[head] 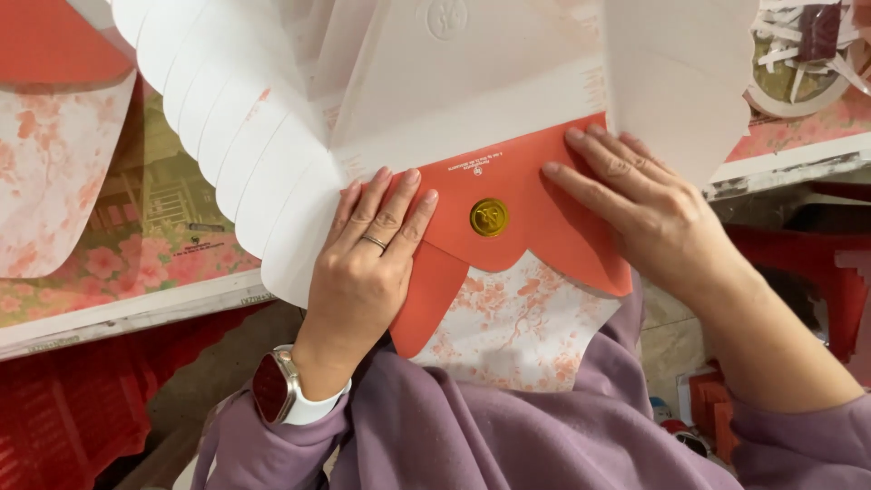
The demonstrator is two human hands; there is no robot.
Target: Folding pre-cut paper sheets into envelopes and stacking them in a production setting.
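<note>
A large paper envelope blank lies in front of me, white on the inside (454, 82), with a red scalloped flap (544, 218) folded toward me. A round gold seal (489, 218) sits at the middle of that flap. Below it a floral pink-and-white panel (517, 327) hangs over my lap. My left hand (367, 249), with a ring and a wristwatch, presses flat on the flap's left side. Fingers spread, my right hand (635, 204) presses on the flap's right side. Neither hand grips anything.
A stack of printed floral sheets (136, 245) lies on the left of the work surface, under a scalloped white flap (227, 118). A roll of tape (798, 63) sits at top right. Red crates (63, 417) stand below the table edge.
</note>
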